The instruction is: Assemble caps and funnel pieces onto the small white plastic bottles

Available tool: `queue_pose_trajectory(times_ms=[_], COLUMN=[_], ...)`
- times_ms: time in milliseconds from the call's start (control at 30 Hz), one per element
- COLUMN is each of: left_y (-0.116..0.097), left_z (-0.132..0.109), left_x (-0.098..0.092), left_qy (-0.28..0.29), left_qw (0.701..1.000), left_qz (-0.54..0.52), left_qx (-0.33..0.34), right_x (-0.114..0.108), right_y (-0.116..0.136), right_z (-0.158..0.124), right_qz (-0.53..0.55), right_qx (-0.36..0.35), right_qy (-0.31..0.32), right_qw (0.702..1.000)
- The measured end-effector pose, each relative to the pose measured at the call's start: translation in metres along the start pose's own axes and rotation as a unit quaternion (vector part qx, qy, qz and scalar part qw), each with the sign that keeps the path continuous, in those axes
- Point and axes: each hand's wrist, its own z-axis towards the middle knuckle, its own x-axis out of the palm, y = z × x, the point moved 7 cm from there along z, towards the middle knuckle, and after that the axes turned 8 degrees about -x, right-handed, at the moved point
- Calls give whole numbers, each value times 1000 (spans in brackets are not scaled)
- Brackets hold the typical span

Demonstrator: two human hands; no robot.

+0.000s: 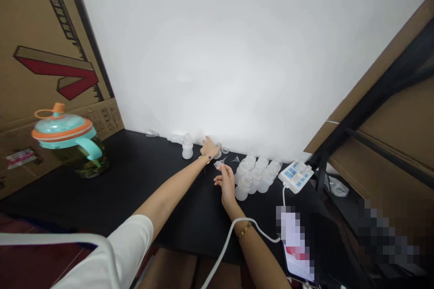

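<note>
My left hand (209, 147) reaches to the back of the table by the wall, fingers stretched out and apart. A small pale piece lies beside its thumb, partly hidden; I cannot tell whether they touch. In my right hand (226, 181), thumb and fingers pinch a clear plastic piece (219, 164), thin and pointed. Left of my left hand stands a translucent white bottle (187, 148) with a clear domed top. A white ring (225, 150) and another clear pointed piece (235, 159) lie near the wall. Several similar bottles (257, 174) stand grouped right of my right hand.
A white power strip (296, 176) lies right of the bottles, its cable crossing over my right forearm. A phone (298, 253) rests at the front right. At left stands a large jug (76, 142) before a cardboard box (40, 54). A white wall (217, 54) closes the back.
</note>
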Motion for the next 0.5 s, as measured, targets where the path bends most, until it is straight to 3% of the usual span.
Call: queue_pose_trajectory(times_ms=[133, 233, 500], left_y=[1, 8, 45], left_z=[1, -7, -64], left_x=[3, -6, -43], left_qy=[13, 14, -14], left_qw=[1000, 1000, 984], left_qz=[1, 12, -56], left_qx=[-5, 17, 166], right_x=[1, 1, 1], right_y=[-1, -1, 1], right_z=[0, 0, -7], right_qz=[6, 5, -12], right_qx=[-3, -6, -4], right_qy=[5, 3, -25], right_qw=[1000, 1000, 1000])
